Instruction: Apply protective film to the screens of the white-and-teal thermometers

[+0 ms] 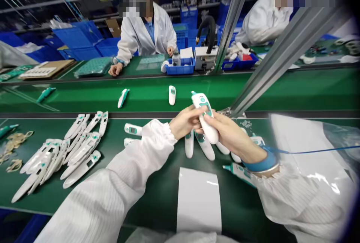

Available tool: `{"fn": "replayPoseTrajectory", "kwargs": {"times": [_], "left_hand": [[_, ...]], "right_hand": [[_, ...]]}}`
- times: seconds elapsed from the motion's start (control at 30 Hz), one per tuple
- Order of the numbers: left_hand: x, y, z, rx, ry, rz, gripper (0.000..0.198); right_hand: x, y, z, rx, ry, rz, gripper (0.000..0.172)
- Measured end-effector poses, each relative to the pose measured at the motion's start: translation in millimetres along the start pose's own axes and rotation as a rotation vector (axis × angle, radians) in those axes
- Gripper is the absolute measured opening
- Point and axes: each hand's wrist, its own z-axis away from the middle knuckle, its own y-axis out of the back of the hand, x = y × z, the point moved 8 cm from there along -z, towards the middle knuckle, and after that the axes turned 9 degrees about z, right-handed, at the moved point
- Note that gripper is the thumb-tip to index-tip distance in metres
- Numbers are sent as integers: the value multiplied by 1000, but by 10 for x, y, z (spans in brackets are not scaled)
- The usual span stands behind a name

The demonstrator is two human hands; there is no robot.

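Observation:
Both my hands are closed around one white and teal ear thermometer (210, 130), raised above the bench with its teal tip pointing up and away. My left hand (184, 122) grips it from the left, its thumb across the front. From the right, my right hand (229, 130) wraps the body, thumb lying near the small screen. Below them, several more thermometers (189, 146) lie side by side on the green bench, partly covered by my hands. A further thermometer (239, 172) with a teal tip rests under my right wrist, which wears a blue strap (263, 162).
White casing shells (84, 149) lie piled at left, beside rubber bands (17, 141). A white sheet (199, 201) lies in front of me. Thermometers (172, 95) sit on the green conveyor (146, 93). A metal post (261, 63) slants at right. Co-workers (157, 21) sit opposite.

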Motion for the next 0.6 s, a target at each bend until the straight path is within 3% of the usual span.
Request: {"fn": "replayPoseTrajectory", "kwargs": {"times": [0.07,0.17,0.27,0.4,0.47,0.6], "left_hand": [[-107,-205,314,-101,-21,229,29],[-185,-75,658,-20,-139,433,21],[-329,259,915,121,-166,244,15],[-567,578,1166,221,-63,-99,11],[-676,616,1230,218,-10,-149,15],[-906,530,1254,133,107,-161,21]], "right_hand": [[65,-124,163,-89,3,148,28],[268,-30,505,-48,-4,457,31],[563,131,928,36,-6,660,43],[1024,84,1285,-12,-76,716,69],[1144,55,1300,22,-108,638,66],[1153,-11,1140,39,-89,520,59]]}}
